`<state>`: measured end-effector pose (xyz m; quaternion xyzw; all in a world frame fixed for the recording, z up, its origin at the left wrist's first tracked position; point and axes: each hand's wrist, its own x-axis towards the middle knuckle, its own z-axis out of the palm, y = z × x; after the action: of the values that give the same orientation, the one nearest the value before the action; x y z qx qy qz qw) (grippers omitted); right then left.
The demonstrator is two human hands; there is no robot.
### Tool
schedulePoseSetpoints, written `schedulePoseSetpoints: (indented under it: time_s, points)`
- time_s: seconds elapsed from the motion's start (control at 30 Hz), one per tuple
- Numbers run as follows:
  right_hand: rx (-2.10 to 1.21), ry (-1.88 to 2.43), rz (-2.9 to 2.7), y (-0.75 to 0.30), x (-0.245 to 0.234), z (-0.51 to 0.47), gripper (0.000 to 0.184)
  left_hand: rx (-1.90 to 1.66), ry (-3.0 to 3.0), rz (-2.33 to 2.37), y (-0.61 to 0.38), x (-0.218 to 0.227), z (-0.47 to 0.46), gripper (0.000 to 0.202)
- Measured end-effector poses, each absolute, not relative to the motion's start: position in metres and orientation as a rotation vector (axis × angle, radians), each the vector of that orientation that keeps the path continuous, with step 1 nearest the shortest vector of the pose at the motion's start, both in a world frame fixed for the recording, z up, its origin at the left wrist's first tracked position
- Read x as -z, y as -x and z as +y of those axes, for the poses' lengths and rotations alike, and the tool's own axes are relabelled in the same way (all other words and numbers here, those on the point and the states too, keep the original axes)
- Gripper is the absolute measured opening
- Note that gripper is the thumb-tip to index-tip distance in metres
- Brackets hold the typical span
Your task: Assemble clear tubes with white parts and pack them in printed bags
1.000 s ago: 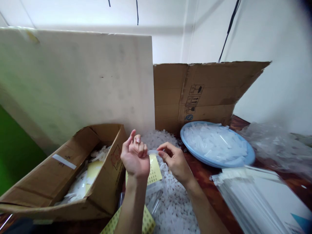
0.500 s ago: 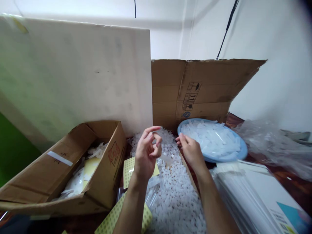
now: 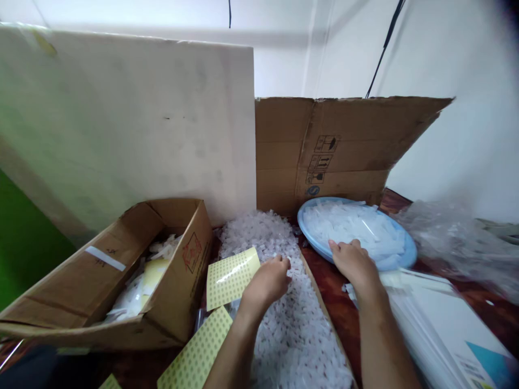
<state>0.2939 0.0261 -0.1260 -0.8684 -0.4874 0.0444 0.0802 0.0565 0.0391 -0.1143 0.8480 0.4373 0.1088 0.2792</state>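
My left hand [image 3: 270, 281] is low over a long heap of small white plastic pieces [image 3: 295, 335], back upward. Its fingers curl down and together, and whatever is between their tips is hidden. At the near rim of a light blue basin [image 3: 316, 246], my right hand [image 3: 354, 263] reaches in with its fingers bent and apart. I see nothing held in it. Flat translucent plastic strips [image 3: 360, 227] fill the basin. Beside my left wrist lies a yellow sheet of small round stickers [image 3: 231, 275], and a second sticker sheet [image 3: 198, 346] lies nearer me.
An open cardboard box [image 3: 194, 286] with white scraps and yellow paper stands at left. A white panel [image 3: 162, 124] and a cardboard sheet [image 3: 348, 140] rise behind. At right are a stack of white bags [image 3: 430, 324] and crumpled clear plastic [image 3: 454, 243].
My left hand has dropped from above the heap down to the pieces, its raised fingers now pointing down. My right hand has moved right to the basin, and its pinch has loosened.
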Motion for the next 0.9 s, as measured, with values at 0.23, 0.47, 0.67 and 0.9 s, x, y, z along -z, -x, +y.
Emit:
schedulePoseSetpoints:
  time_s: [0.23,0.47,0.67,0.9]
  points:
    - [-0.099,2.521,-1.472,-0.296,0.127,0.03,0.054,0.121,-2.331,1.144,-0.066,0.122,0.041,0.037]
    - [0.042,2.178,-1.433,-0.297,0.14,0.037,0.037,0.199,-2.305,1.2,-0.066,0.125,0.042,0.018]
    - [0.066,1.659,-1.263,-0.291,0.132,0.045,0.039,-0.026,-2.326,1.125,-0.057,0.108,0.044,0.02]
    - [-0.226,1.485,-1.425,-0.263,0.105,0.037,0.028,-0.578,-2.216,1.078,-0.042,0.079,0.048,0.013]
